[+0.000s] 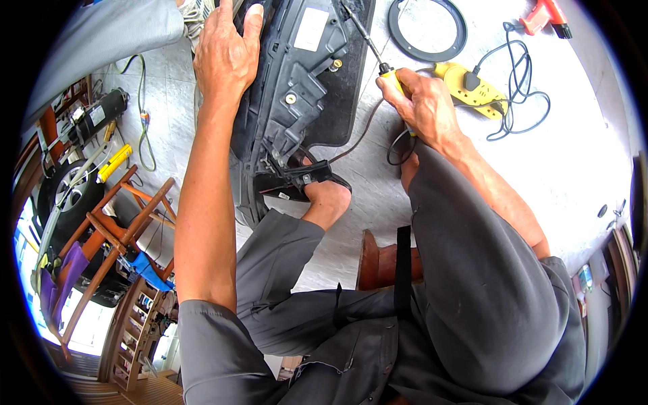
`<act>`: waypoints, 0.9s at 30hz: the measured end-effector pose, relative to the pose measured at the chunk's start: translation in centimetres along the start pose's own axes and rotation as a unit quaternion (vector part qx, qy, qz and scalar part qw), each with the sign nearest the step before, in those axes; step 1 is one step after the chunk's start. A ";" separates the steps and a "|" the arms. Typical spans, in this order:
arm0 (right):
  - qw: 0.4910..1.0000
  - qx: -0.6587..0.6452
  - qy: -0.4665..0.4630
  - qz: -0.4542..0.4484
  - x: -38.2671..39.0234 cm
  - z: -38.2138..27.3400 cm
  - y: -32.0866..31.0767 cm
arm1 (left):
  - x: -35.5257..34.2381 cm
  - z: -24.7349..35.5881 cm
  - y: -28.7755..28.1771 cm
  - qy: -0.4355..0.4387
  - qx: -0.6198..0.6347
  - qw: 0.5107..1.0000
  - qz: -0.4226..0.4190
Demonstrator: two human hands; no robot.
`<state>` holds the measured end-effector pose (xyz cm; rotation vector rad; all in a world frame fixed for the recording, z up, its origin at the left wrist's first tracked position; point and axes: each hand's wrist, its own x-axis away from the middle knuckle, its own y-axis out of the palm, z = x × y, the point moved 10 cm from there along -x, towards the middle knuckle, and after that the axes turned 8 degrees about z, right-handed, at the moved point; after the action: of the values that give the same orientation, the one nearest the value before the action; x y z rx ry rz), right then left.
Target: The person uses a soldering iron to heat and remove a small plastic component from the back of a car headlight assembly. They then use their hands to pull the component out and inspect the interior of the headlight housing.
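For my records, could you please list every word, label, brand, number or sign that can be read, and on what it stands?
No text can be read.
White label on the black plastic housing: too small to read.
Pale label on the black cylinder at left: too blurred to read.

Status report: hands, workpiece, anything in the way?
Left hand at black plastic housing. Right hand gripping yellow-handled, metal-shafted tool, pointing toward housing. Thin dark cord between right hand and housing.

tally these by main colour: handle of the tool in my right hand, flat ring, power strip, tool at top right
Yellow: 2 (tool handle, power strip)
Black: 1 (flat ring)
Red: 1 (tool at top right)
Total: 4
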<state>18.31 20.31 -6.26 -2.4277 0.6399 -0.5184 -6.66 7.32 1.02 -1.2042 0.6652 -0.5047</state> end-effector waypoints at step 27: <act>0.998 0.003 -0.043 0.045 -0.4 -1.2 -0.6 | -0.2 0.2 0.0 -0.003 0.003 1.000 0.000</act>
<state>17.60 20.46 -5.06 -2.3894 0.7062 -0.3760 -6.63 7.57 1.12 -1.1999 0.6583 -0.5028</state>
